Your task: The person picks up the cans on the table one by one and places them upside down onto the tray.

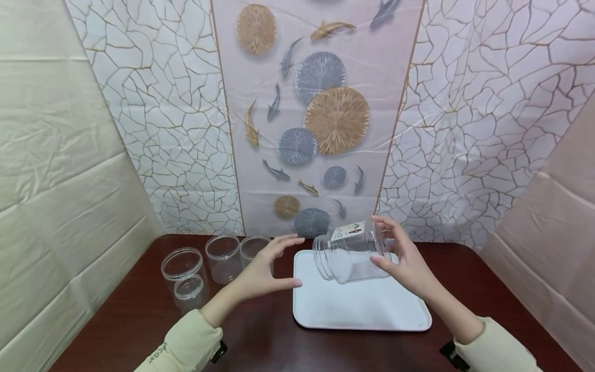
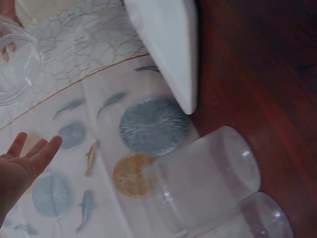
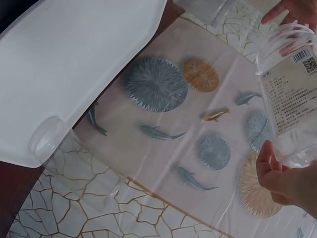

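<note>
My right hand [image 1: 402, 258] grips a clear plastic jar [image 1: 353, 258] near its base, thumb on one side and fingers on the other. The jar lies tilted sideways above the white tray, its ridged mouth toward the left; it looks see-through with nothing visible inside. A printed label [image 3: 290, 91] with a barcode is on its side in the right wrist view. Just left of the mouth, my left hand [image 1: 260, 274] is spread, thumb and fingers apart, touching nothing. In the left wrist view its fingers [image 2: 42, 156] are extended, with the held jar [image 2: 20, 64] beyond.
Several clear jars stand on the dark red table [image 1: 260, 341] at the left: a large one [image 1: 182, 263], a small one [image 1: 189, 294] before it, and others [image 1: 224, 258] behind. Another clear jar [image 3: 47, 141] stands on the white tray [image 1: 362, 315]. A patterned cloth wall is behind.
</note>
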`<state>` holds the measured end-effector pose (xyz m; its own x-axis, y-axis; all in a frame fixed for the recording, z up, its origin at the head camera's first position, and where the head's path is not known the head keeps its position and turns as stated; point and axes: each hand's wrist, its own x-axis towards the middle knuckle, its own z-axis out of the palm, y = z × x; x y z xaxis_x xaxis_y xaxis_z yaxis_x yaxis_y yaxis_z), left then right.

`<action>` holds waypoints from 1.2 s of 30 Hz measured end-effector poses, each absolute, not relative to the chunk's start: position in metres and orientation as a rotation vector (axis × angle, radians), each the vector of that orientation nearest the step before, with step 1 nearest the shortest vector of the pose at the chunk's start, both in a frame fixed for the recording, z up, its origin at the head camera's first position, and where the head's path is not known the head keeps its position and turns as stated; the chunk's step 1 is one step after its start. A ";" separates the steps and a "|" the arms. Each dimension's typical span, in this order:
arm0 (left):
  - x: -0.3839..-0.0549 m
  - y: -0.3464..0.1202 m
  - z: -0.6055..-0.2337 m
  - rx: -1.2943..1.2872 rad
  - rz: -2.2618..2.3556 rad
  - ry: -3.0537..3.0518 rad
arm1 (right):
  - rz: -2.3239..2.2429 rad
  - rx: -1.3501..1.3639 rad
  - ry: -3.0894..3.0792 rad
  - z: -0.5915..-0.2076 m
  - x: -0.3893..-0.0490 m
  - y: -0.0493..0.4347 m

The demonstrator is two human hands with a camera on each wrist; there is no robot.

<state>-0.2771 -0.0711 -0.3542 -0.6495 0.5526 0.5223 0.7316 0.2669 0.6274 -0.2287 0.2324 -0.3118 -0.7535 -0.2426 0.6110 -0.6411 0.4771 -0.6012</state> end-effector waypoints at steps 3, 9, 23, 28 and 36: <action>-0.281 -0.070 -0.364 -1.197 -1.224 -2.403 | 1.127 0.663 -2.335 -0.314 -0.232 0.237; -0.289 -0.068 -0.383 -1.171 -1.081 -2.518 | 1.015 0.555 -2.415 -0.316 -0.235 0.243; -0.296 -0.056 -0.407 -1.120 -0.743 -2.732 | 0.785 0.546 -2.418 -0.323 -0.242 0.251; -0.296 -0.051 -0.417 -1.072 -0.559 -2.778 | 0.802 0.549 -2.424 -0.325 -0.243 0.252; -0.303 -0.051 -0.427 -1.142 -0.652 -2.892 | 0.826 0.534 -2.464 -0.328 -0.242 0.253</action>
